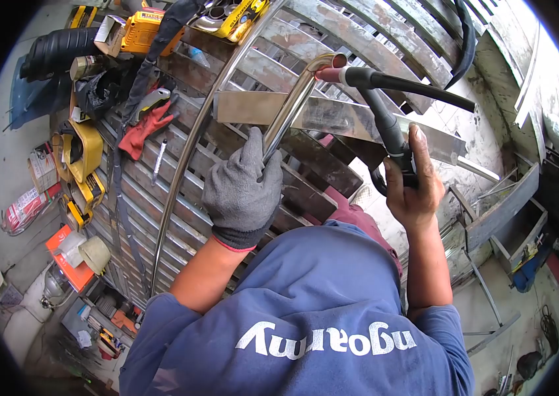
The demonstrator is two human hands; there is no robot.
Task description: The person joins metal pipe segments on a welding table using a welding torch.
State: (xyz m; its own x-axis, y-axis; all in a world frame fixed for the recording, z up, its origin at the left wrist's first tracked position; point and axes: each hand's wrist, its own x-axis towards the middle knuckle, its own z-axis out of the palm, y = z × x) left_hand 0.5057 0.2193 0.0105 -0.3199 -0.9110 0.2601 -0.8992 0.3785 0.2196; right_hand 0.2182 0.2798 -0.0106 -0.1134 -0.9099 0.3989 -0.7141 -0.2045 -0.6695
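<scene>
In a grey knit glove, my left hand (243,191) is closed around the lower end of a shiny bent metal tube (290,109). The tube slants up and away from me, curving right at its far end. My bare right hand (418,185) grips a black TIG welding torch (385,122) by its handle. The torch's reddish nozzle (327,74) is right at the open mouth of the tube, and its long black back cap (424,90) points right. Beneath the tube and torch lies a flat metal strip (339,119) across the slatted metal bench.
A long curved metal tube (190,142) runs along the bench's left part. Beyond it lie red-handled pliers or a red glove (137,135), a white marker (159,162) and a dark cable sleeve (119,204). Yellow power tools (142,32) sit at upper left. Metal frames (500,224) stand at right.
</scene>
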